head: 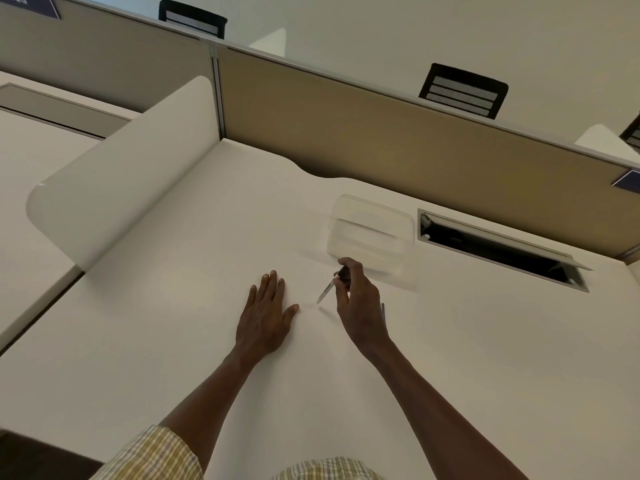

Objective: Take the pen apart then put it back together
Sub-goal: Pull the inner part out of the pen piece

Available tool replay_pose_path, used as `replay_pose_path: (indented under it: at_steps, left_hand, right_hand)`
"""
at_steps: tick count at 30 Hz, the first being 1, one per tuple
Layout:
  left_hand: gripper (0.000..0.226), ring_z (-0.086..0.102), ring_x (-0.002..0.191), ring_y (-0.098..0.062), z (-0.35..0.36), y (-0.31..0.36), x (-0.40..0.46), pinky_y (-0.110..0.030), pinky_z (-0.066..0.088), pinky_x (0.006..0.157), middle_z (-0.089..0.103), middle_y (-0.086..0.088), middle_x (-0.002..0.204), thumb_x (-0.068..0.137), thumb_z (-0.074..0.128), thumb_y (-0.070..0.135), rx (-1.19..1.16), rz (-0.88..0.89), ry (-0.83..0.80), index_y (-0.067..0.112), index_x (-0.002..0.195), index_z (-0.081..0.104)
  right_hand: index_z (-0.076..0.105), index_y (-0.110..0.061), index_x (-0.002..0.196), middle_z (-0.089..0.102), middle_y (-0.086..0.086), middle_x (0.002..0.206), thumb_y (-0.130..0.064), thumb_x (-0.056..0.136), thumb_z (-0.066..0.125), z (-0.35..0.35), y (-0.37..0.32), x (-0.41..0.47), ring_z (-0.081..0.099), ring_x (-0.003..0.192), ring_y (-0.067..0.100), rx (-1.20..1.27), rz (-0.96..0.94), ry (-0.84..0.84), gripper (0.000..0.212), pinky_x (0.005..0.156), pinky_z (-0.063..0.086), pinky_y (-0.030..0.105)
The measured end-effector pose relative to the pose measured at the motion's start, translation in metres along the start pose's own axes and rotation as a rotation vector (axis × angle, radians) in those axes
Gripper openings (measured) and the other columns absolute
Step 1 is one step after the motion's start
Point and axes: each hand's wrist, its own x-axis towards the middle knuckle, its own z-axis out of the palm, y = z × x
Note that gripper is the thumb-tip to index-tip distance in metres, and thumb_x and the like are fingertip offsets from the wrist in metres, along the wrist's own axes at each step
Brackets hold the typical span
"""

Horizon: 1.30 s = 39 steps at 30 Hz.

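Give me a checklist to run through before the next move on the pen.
1. Pen held in right hand: ok.
2. Left hand free, flat on the desk: ok.
3. Pen tip clear of desk: cannot tell.
4. Clear tray beyond the right hand, open for parts: ok.
5. Pen still in one piece: cannot tell, partly hidden by fingers.
6. Thin part lying beside right wrist: cannot tell what it is.

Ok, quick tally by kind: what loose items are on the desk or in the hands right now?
pen: 1, held in the right hand
clear plastic container: 1, on the desk
thin grey piece: 1, beside the right hand, too small to identify
Total: 3
The left hand lies flat and holds nothing.
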Motion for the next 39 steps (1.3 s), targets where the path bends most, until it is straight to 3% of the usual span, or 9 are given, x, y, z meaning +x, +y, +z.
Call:
replay_pose_path:
  at_steps: [3,8,12,16,24,32,39]
  left_hand:
    - [0.071,-0.006,0.151,-0.019,0.0,0.0,0.0,-0.038,0.0,0.123,-0.002,-0.008,0.164,0.101,0.024,0.052,-0.012,0.004,0.004,0.008,0.155,0.01]
    - [0.07,-0.006,0.152,-0.02,-0.001,0.001,0.0,-0.038,0.0,0.123,-0.002,-0.009,0.164,0.102,0.026,0.051,-0.013,0.002,0.006,0.008,0.155,0.01]
    - [0.07,-0.007,0.151,-0.019,-0.001,0.001,0.0,-0.037,-0.001,0.123,-0.003,-0.008,0.164,0.102,0.026,0.051,-0.019,0.0,0.003,0.009,0.155,0.009]
    - [0.07,-0.008,0.151,-0.018,-0.001,0.001,0.0,-0.037,-0.002,0.123,-0.004,-0.007,0.164,0.102,0.025,0.051,-0.022,-0.001,-0.003,0.009,0.155,0.008]
    - [0.07,-0.005,0.152,-0.018,0.002,0.0,0.002,-0.036,-0.001,0.123,0.0,-0.008,0.165,0.101,0.027,0.052,-0.021,-0.004,0.011,0.009,0.155,0.012]
    - [0.07,-0.005,0.152,-0.018,0.001,0.0,0.001,-0.035,-0.003,0.123,0.0,-0.008,0.165,0.101,0.027,0.051,-0.021,-0.001,0.017,0.009,0.155,0.012]
    - [0.071,-0.005,0.152,-0.019,0.0,0.001,0.001,-0.037,-0.001,0.123,0.0,-0.008,0.165,0.101,0.028,0.052,-0.026,-0.004,0.011,0.009,0.155,0.011]
  right_hand:
    - [0.045,-0.022,0.125,0.066,-0.001,0.094,-0.01,0.096,0.058,-0.006,-0.004,0.005,0.061,0.082,0.008,0.028,-0.032,0.044,0.034,0.073,0.039,-0.001]
    - [0.046,-0.019,0.125,0.066,0.0,0.095,-0.011,0.095,0.058,-0.01,-0.009,0.013,0.061,0.081,0.009,0.023,-0.072,0.109,0.033,0.075,0.043,0.008]
    - [0.045,-0.023,0.125,0.066,-0.004,0.095,-0.012,0.096,0.057,-0.002,-0.004,0.006,0.06,0.082,0.005,-0.014,-0.051,0.038,0.034,0.072,0.037,-0.002]
    - [0.043,-0.029,0.123,0.064,-0.01,0.097,-0.013,0.097,0.054,0.007,0.004,-0.003,0.06,0.084,0.004,-0.057,-0.033,-0.106,0.032,0.071,0.038,0.008]
    - [0.042,-0.03,0.122,0.054,-0.02,0.092,-0.013,0.098,0.053,0.009,0.009,0.0,0.052,0.076,-0.001,-0.087,-0.016,-0.12,0.032,0.068,0.038,0.01]
    - [0.042,-0.029,0.123,0.061,-0.011,0.095,-0.012,0.098,0.053,0.007,0.005,-0.001,0.054,0.079,0.001,-0.063,-0.009,-0.113,0.033,0.07,0.041,0.014]
    - [0.044,-0.018,0.125,0.067,0.002,0.096,-0.011,0.096,0.058,-0.007,-0.008,0.01,0.062,0.083,0.009,-0.021,-0.101,0.071,0.033,0.075,0.037,-0.003]
